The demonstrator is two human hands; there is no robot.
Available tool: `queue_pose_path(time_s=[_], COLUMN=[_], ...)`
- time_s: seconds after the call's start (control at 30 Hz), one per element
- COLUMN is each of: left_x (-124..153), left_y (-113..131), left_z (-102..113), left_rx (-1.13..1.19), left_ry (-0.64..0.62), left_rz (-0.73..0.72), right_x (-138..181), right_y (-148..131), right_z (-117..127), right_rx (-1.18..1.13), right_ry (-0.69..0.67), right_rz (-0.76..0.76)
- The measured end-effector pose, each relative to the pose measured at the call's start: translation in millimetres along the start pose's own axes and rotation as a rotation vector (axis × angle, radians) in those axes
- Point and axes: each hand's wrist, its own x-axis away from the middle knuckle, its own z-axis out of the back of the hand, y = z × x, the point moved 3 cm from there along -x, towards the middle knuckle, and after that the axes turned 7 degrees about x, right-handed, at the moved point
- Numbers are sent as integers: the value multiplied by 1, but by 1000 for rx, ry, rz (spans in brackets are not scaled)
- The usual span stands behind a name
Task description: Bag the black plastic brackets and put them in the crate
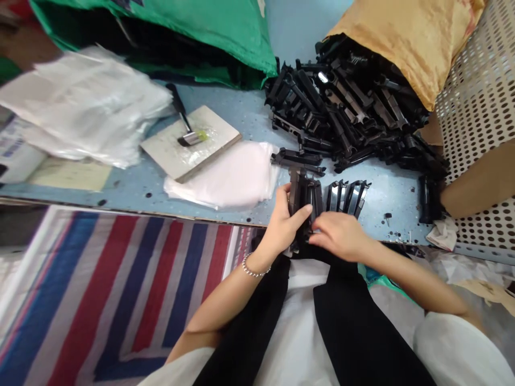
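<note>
My left hand (pixel 284 222) is wrapped around a bundle of black plastic parts (pixel 303 193) standing at the near edge of the blue table (pixel 249 115). My right hand (pixel 340 235) is closed on the bundle's lower right side, fingers pressed against it. A bracelet shows on my left wrist. Just right of the bundle a short row of black parts (pixel 348 195) stands on edge. One long black part (pixel 298 160) lies flat just beyond the bundle.
A big heap of black parts (pixel 354 112) spills from a brown paper sack (pixel 406 37). A white board with a brush (pixel 189 140), clear plastic bags (pixel 225 177), a stack of bags (pixel 88 107), a green sack (pixel 181 32) and a perforated white crate (pixel 478 107) surround it.
</note>
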Motion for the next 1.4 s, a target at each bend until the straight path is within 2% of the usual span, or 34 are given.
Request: queue_pose_path(time_s=[0.07, 0.13, 0.23, 0.3, 0.4, 0.43, 0.53, 0.6, 0.7, 0.8, 0.9, 0.97, 1.03, 1.1, 1.23, 1.33, 1.4], left_x=[-2, -4, -12, -21, -32, -33, -33, -32, -36, -47, -55, -53, -42, -27, -6, -4, -7], left_y=[-2, -7, -24, -40, -60, -64, -70, -67, -49, -21, 3, 11, 14, 17, 21, 20, 15], left_z=[5, 12, 25, 30, 20, 14, -2, -3, 0, -9, -27, -36, -39, -38, -36, -34, -31], left_rx=[-32, -64, -176, -313, -513, -566, -657, -637, -462, -102, 208, 220, 127, 21, -157, -196, -92], left_ry=[75, 142, 228, 257, 251, 241, 216, 225, 231, 125, 9, -30, -48, -53, -89, -85, -106], left_rz=[-57, -98, -103, -91, -121, -135, -133, -147, -244, -311, -242, -128, -71, -89, -79, -24, 50], right_x=[6, 7, -7, -26, -62, -75, -103, -108, -90, -55, -23, -10, -6, -9, -20, -22, -20], right_y=[-19, -27, -11, 19, 84, 104, 152, 165, 150, 97, 41, 24, 29, 44, 64, 67, 64], right_z=[-17, -29, -28, -11, 25, 34, 50, 61, 75, 69, 48, 43, 49, 57, 59, 54, 51], right_rx=[121, 172, 104, 102, 304, 373, 472, 451, 375, 311, 227, 159, 182, 310, 465, 384, 292], right_ry=[54, 60, -46, 26, 374, 410, 332, 309, 433, 519, 424, 422, 516, 571, 412, 320, 307], right_rz=[65, -7, -157, -270, -511, -557, -629, -633, -578, -396, -90, 36, 5, -48, 78, 90, 46])
